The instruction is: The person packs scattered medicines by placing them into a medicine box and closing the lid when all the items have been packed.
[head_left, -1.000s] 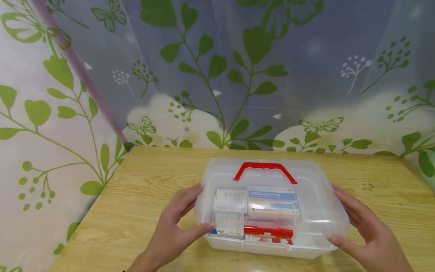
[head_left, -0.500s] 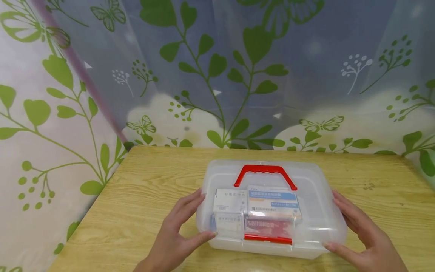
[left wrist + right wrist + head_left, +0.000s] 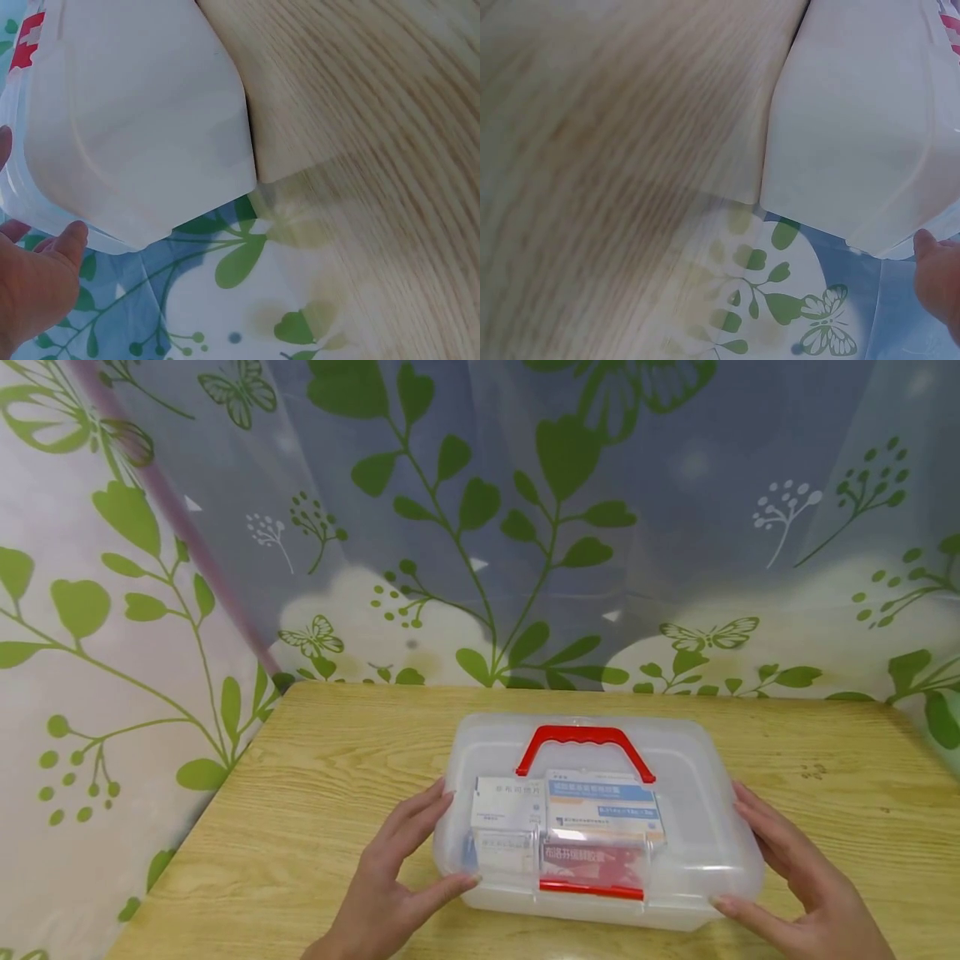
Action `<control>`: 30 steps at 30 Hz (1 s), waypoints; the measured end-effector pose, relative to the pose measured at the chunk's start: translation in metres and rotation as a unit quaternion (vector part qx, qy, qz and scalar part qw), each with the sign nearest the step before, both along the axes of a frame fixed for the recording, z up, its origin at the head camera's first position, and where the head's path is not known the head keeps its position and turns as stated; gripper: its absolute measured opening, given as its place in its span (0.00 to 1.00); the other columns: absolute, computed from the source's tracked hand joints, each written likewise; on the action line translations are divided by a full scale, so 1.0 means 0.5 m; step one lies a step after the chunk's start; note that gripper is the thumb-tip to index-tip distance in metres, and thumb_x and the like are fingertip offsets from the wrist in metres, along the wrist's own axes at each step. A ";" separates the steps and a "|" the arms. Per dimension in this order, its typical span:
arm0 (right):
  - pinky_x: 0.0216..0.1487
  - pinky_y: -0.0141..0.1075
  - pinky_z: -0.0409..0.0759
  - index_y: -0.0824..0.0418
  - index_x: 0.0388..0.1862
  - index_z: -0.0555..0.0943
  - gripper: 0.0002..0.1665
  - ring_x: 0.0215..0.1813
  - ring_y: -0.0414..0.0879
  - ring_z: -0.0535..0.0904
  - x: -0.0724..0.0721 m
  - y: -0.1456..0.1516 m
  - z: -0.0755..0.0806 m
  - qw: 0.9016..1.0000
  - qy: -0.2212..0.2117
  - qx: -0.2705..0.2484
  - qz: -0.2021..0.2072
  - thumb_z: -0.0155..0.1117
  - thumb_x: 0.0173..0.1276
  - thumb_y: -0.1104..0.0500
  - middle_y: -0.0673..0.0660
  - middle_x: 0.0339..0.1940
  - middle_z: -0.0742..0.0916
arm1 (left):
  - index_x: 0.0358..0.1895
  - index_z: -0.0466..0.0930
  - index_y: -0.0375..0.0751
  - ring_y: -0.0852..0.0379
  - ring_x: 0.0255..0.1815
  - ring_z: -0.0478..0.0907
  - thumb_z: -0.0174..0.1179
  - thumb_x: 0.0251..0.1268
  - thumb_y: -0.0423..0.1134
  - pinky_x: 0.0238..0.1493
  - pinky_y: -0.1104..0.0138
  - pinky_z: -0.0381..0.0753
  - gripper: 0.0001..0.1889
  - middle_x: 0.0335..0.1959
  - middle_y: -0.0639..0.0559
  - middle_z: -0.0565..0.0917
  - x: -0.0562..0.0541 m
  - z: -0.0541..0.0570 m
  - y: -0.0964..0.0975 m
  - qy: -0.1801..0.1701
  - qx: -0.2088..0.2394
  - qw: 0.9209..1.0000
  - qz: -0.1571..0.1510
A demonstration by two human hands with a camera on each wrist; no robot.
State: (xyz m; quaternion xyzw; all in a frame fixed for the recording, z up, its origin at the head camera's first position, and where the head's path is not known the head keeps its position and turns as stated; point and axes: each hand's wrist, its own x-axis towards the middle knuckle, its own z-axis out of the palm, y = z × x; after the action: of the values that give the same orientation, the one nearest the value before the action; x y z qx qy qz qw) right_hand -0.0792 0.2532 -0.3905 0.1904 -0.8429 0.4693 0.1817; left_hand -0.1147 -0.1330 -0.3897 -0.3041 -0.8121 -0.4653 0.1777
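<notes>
A translucent plastic storage box (image 3: 697, 802) with a red carry handle (image 3: 585, 735) sits on the table in the head view, its lid down over the base. Through the lid show several medicine boxes: a white and blue one (image 3: 603, 806), a white one (image 3: 506, 802) and a red one (image 3: 592, 862). A red latch strip (image 3: 591, 889) lies along the front. My left hand (image 3: 397, 868) holds the left end, thumb at the front corner and fingers along the side. My right hand (image 3: 810, 877) holds the right end likewise. Both wrist views show the box's pale end walls.
The box stands on a wood-grain table (image 3: 315, 760). Behind the table hangs a blue and white curtain (image 3: 675, 527) printed with green leaves and butterflies. More of this patterned cloth (image 3: 150, 693) hangs along the left side.
The lid has come down slightly, and the red handle sits a little lower. The red latch strip now shows as a thin line at the front. Both hands have shifted slightly inward with the lid.
</notes>
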 end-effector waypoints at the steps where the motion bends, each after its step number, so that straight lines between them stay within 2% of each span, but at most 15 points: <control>1: 0.54 0.20 0.70 0.70 0.70 0.63 0.57 0.68 0.36 0.64 0.000 0.000 0.000 1.000 0.001 -0.001 0.000 0.74 0.36 0.83 0.63 0.73 0.64 | 0.66 0.70 0.39 0.47 0.66 0.65 0.76 0.47 0.40 0.63 0.70 0.67 0.39 0.66 0.43 0.68 0.000 0.000 0.000 0.000 0.000 1.000 0.000; 8: 0.53 0.20 0.70 0.66 0.71 0.64 0.56 0.67 0.34 0.64 0.004 -0.007 0.006 1.000 -0.017 0.011 -0.019 0.75 0.40 0.81 0.61 0.73 0.65 | 0.66 0.71 0.39 0.47 0.65 0.66 0.76 0.47 0.40 0.63 0.70 0.67 0.39 0.66 0.44 0.68 0.001 0.001 0.000 0.001 0.002 1.000 0.004; 16: 0.51 0.17 0.70 0.63 0.71 0.65 0.55 0.65 0.29 0.65 0.006 -0.012 -0.004 0.998 -0.035 0.003 -0.045 0.77 0.41 0.77 0.57 0.73 0.65 | 0.66 0.70 0.39 0.46 0.66 0.66 0.76 0.46 0.38 0.63 0.70 0.66 0.40 0.66 0.39 0.68 -0.003 -0.013 -0.001 0.017 0.009 1.000 -0.011; 30: 0.52 0.18 0.70 0.61 0.72 0.63 0.56 0.65 0.29 0.65 0.006 -0.012 -0.011 0.998 -0.049 -0.005 -0.042 0.76 0.43 0.77 0.55 0.74 0.64 | 0.66 0.69 0.39 0.47 0.66 0.65 0.76 0.46 0.38 0.61 0.70 0.69 0.40 0.67 0.41 0.67 0.000 -0.014 -0.001 0.007 -0.007 1.000 -0.007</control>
State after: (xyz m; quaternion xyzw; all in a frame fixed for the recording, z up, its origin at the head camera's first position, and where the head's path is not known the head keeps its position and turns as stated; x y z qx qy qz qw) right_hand -0.0761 0.2473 -0.3960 0.1306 -0.8558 0.4738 0.1612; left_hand -0.1149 -0.1337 -0.3967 -0.3141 -0.8120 -0.4586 0.1779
